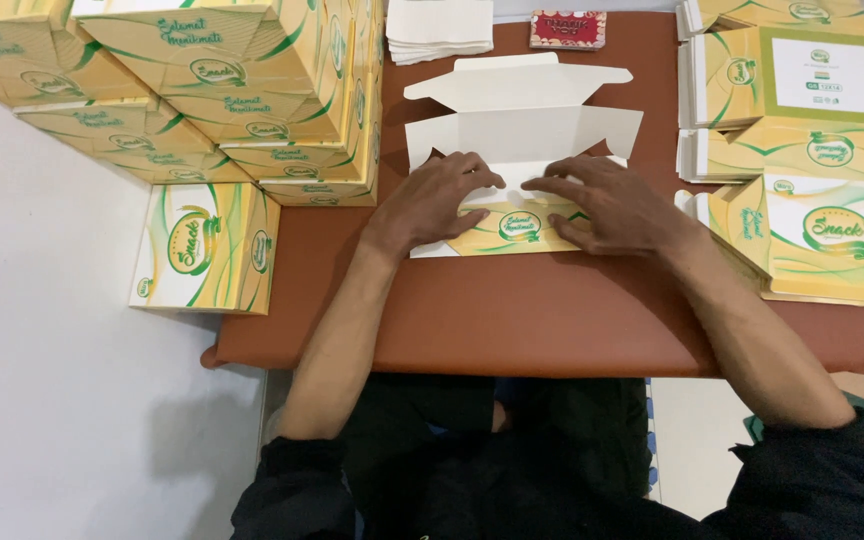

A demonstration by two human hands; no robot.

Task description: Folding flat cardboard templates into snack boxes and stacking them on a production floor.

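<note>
While the flat carton [512, 150] is pressed on the brown table [552, 320] by both hands, left [437, 195] and right [612, 205], fingers spread flat and gripping nothing, the fold could be creased crooked if pressure is applied unevenly.

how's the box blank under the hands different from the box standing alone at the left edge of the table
The box blank lies flat and unfolded, its flaps spread out; the standing box is fully folded into a closed carton.
The blank shows mostly its plain white inside; the standing box shows only printed yellow-and-green outside.
The left hand and right hand press on the blank; nothing touches the standing box.
Both carry the same yellow, green-swirled print.
</note>
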